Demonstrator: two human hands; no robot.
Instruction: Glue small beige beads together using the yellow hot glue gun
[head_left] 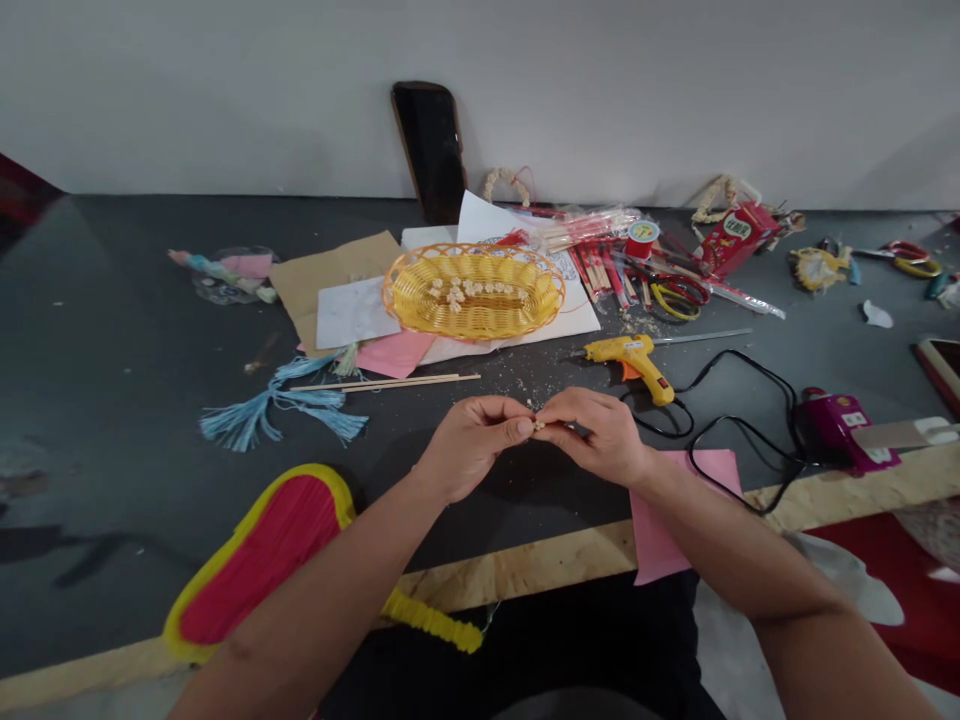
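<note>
My left hand [480, 440] and my right hand [592, 435] meet above the dark table, fingertips pinched together. Between them is a small beige knobbly piece [538, 425], mostly covered by the fingers. Behind the hands, a yellow woven basket [472, 325] holds several similar beige flower-like pieces [455, 295]. Fine pale crumbs lie on the table between basket and hands. Right of the basket, a yellow glue gun [634, 360] rests on its side, close to my right hand. Two thin wooden sticks [405, 382] lie to the left of my left hand.
A pink-and-yellow paddle-shaped piece [262, 550] lies under my left forearm. Blue tassels [262, 415] are at left. A black cord [757, 360] loops to a purple box [847, 425]. Scissors [679, 298] and wrapped sticks crowd the back. A phone [431, 150] leans on the wall.
</note>
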